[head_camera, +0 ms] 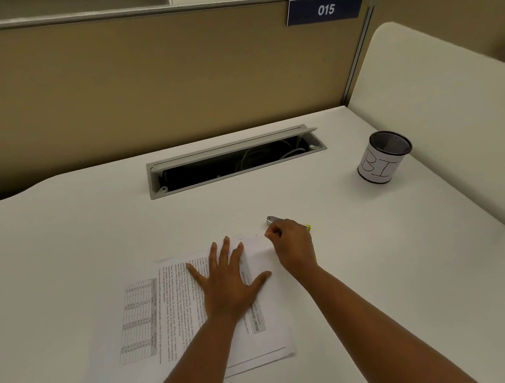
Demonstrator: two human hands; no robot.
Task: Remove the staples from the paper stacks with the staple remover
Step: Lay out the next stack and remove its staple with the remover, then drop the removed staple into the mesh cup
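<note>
The paper stack [206, 309] is lying flat on the desk [68, 251], and you are pressing it down with your left hand [226, 279], fingers spread wide. Just past the stack's far right corner, your right hand [291, 245] is curling its fingers around the staple remover [273, 219]. A mesh cup [383, 158] is standing well beyond the stack, to the right.

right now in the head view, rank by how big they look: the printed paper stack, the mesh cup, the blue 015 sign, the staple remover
1. Printed white paper stack
2. Blue 015 sign, farther off, so unsure
3. Black mesh cup with white label, looks close to the sign
4. Metal-and-yellow staple remover, mostly hidden by the right hand
</note>
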